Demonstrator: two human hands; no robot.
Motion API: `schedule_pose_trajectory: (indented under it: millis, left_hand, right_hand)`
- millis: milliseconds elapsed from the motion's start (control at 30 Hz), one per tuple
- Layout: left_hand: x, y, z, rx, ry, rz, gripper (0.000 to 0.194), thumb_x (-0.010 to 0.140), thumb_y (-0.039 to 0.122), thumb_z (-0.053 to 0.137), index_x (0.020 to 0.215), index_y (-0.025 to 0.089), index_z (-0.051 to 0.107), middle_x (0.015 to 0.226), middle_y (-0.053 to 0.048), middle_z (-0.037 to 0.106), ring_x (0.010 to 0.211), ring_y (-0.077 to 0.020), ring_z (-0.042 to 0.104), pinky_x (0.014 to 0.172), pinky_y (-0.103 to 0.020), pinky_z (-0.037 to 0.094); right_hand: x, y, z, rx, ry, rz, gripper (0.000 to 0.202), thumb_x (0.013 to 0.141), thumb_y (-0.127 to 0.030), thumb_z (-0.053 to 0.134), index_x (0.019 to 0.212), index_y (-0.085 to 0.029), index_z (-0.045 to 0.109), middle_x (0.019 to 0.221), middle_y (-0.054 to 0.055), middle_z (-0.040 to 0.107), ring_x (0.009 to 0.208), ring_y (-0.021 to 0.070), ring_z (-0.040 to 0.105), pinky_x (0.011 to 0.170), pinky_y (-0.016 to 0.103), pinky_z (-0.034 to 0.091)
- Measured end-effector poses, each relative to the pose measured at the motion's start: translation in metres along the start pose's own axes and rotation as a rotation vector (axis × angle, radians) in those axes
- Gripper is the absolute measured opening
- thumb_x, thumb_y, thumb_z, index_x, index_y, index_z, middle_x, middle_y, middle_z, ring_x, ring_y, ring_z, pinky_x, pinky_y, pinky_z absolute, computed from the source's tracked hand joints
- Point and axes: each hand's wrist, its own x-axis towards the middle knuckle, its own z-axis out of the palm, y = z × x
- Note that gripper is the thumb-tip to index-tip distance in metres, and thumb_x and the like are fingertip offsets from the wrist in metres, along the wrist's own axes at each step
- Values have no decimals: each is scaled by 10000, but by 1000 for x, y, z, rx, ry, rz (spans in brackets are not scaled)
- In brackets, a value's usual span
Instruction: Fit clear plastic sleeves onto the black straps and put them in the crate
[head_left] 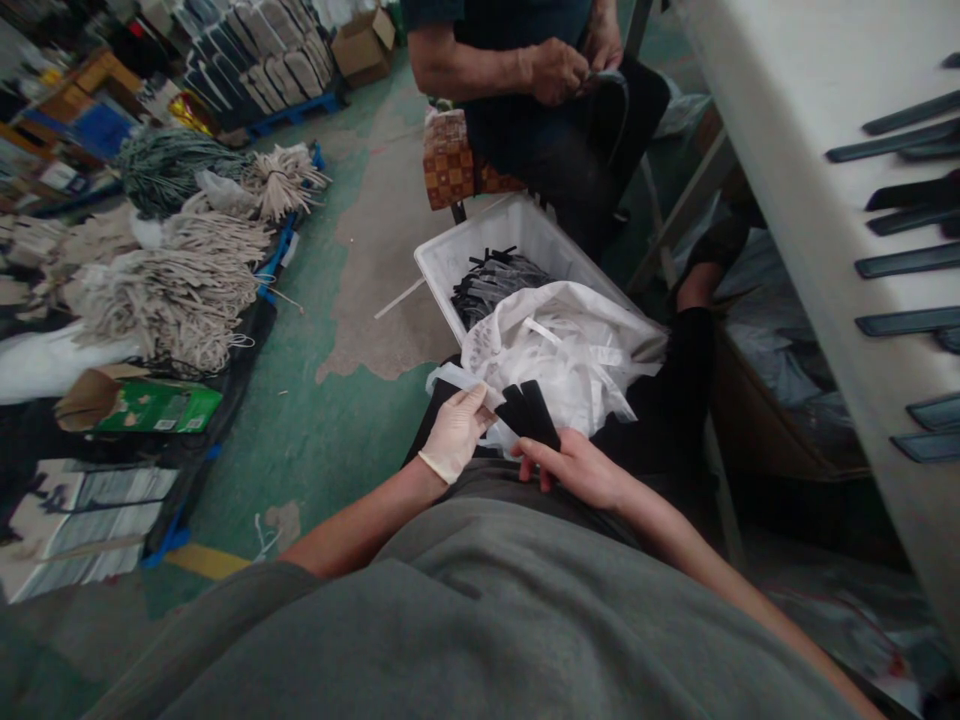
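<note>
My left hand (456, 430), in a pale glove, pinches a white paper-like strip (459, 377) above my lap. Bare, my right hand (574, 465) grips several flat black strips (531, 412), fanned out with their ends pointing up and left. Where the two hands come close, the white strip lies beside the nearest black ones; I cannot tell whether they are joined. Just past my hands, a white sack (517, 310) holds a heap of white strips (574, 365). Behind it, more black strips (495, 283) lie in a white plastic crate (439, 262).
A co-worker's hands (559, 72) work on a dark strip across the crate. On the right, a table (795, 130) bears several dark strips (907, 262). Bundles of beige cords (176, 290) and a green box (169, 408) lie on pallets to the left.
</note>
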Motion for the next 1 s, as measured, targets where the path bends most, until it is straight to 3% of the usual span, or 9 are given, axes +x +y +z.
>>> schedule_pose_trajectory:
  millis: [333,567,733,867,1000]
  left_hand:
    - [-4,-2,-5,111,-75,-77,294,580,270,864,755,133,671,731,-22,692,699,-152,649,779,-321,501]
    - [-10,2,-8,273,-123,-37,215,667,276,814,751,113,702,716,-48,698,646,-155,647,690,-275,496]
    - [-9,0,-6,150,-176,-111,229,644,263,825,711,113,665,671,-20,655,590,-104,592,607,-224,476]
    - [-1,6,-10,39,-88,-108,202,685,218,787,680,121,610,631,15,606,524,-61,528,568,-197,465]
    - [5,15,-19,34,10,-127,152,730,195,752,721,124,617,643,4,633,536,-79,569,635,-237,518]
  right_hand:
    - [5,5,-1,-38,24,11,463,931,-496,442,899,-106,690,783,87,707,523,117,578,559,243,473]
    - [7,11,-3,-52,-24,11,526,936,-547,423,936,-104,708,775,81,712,542,120,587,574,239,475]
    - [1,1,-7,-120,-50,-12,557,939,-560,399,837,-119,724,654,59,677,565,150,611,610,257,478]
    - [-11,-6,-17,-236,29,50,521,939,-539,402,842,-145,727,618,53,674,602,184,641,640,278,474]
    - [-21,-4,-27,-395,138,141,470,918,-519,440,690,-176,668,583,53,673,548,180,623,586,280,447]
